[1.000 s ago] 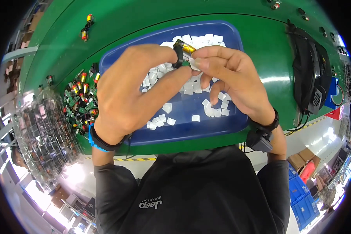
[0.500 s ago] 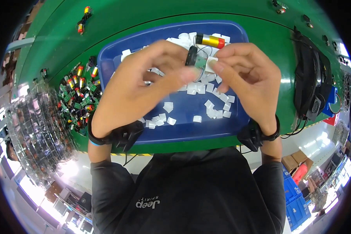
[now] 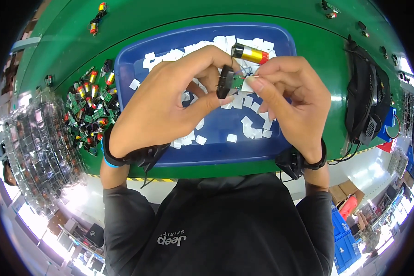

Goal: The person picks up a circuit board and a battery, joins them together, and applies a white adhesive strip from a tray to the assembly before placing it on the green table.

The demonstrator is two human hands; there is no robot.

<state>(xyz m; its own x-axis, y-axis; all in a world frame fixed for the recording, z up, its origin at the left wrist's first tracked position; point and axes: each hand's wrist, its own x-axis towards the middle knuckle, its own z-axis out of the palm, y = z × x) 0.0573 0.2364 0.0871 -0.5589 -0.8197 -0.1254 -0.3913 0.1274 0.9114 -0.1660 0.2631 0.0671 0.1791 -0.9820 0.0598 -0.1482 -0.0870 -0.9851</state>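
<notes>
Over the blue tub, my left hand [image 3: 165, 103] is closed, its thumb and fingers gripping a small circuit board [image 3: 238, 82] by its black plastic end piece [image 3: 225, 82]. Thin wires lead from the board to a cylindrical battery [image 3: 250, 54], yellow and silver with a red end, which hangs just beyond the fingertips. My right hand [image 3: 296, 92] is closed too, thumb and forefinger pinching a small white square pad [image 3: 247, 86] at the board's right side. Whether the pad touches the board I cannot tell. Fingers cover part of the board.
The blue tub [image 3: 202, 157] holds many loose white squares [image 3: 172, 55]. Left of it lie a heap of circuit boards with batteries [image 3: 89, 108] and a stack of clear plastic trays [image 3: 41, 149]. A black bag [image 3: 365, 92] lies on the right of the green table [image 3: 179, 11].
The black end piece has turned, showing its long side with pins, and the board now shows edge-on. The battery has shifted slightly right and down. My right hand still pinches the white pad.
</notes>
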